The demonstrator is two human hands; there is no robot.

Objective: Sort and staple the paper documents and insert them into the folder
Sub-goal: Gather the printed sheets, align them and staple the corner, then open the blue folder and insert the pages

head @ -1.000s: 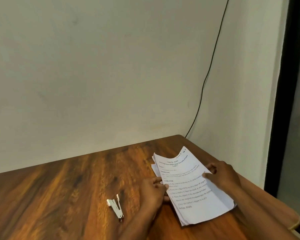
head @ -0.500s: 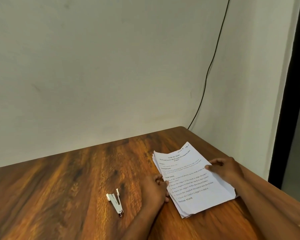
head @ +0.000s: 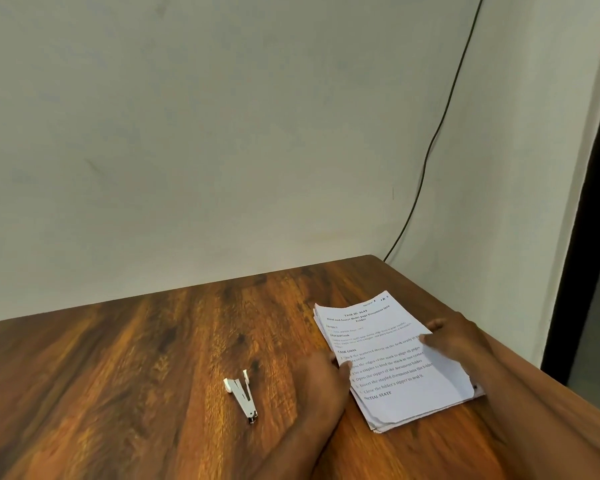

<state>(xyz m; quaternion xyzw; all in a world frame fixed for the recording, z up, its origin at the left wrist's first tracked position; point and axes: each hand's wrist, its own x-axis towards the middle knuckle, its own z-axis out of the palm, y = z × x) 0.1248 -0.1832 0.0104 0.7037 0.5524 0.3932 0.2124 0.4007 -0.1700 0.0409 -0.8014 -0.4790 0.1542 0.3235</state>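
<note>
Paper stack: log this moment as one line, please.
paper stack flat on wooden table | left hand at left edge | right hand on right edge | stapler untouched | folder unseen

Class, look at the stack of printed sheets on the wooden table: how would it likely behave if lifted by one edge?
The paper stack would probably droop, since its sheets look thin. Its near edges sit uneven, so loose pages may fan or slide apart. Likely light, and both the left hand and right hand flank it.

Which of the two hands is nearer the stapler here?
The left hand, at the paper stack's left edge beside the stapler. The right hand rests on the stack's far right side.
</note>
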